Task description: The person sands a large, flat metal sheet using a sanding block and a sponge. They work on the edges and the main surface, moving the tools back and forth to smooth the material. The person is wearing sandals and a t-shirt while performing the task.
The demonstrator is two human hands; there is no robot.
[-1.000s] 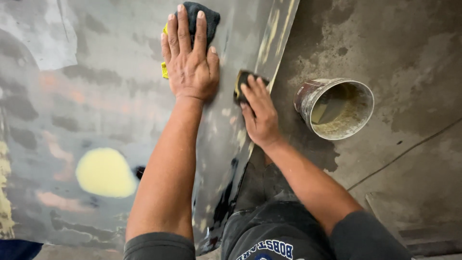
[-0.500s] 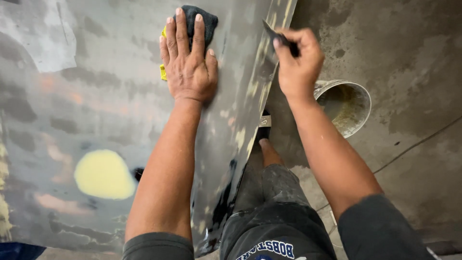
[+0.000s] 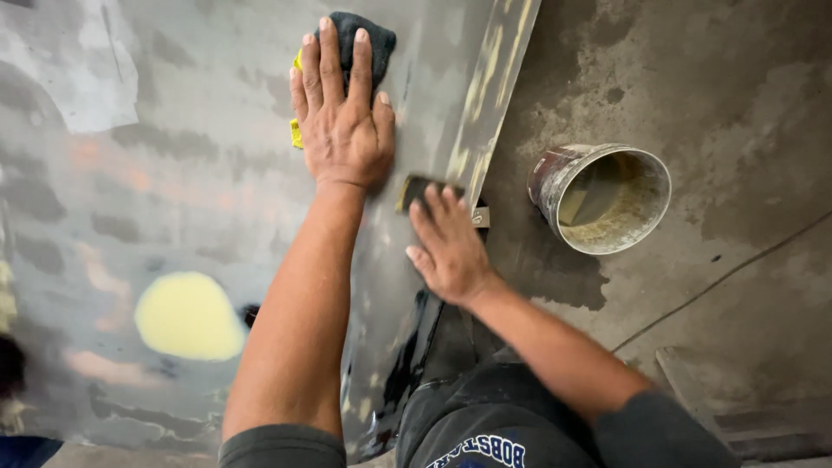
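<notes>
Our left hand (image 3: 342, 121) covers most of a dark sanding pad (image 3: 364, 39), its yellow edge peeking out. Our right hand (image 3: 451, 247) hides most of a small dark block (image 3: 425, 186). The grey panel (image 3: 173, 173) runs past the frame's top and left edges.

Bare forearms, dark grey sleeves (image 3: 282, 444) — dark printed shirt (image 3: 485, 438).

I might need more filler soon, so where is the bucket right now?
In the head view the bucket stands on the concrete floor at right, just beyond the grey panel's edge, nearest the right hand.
</notes>
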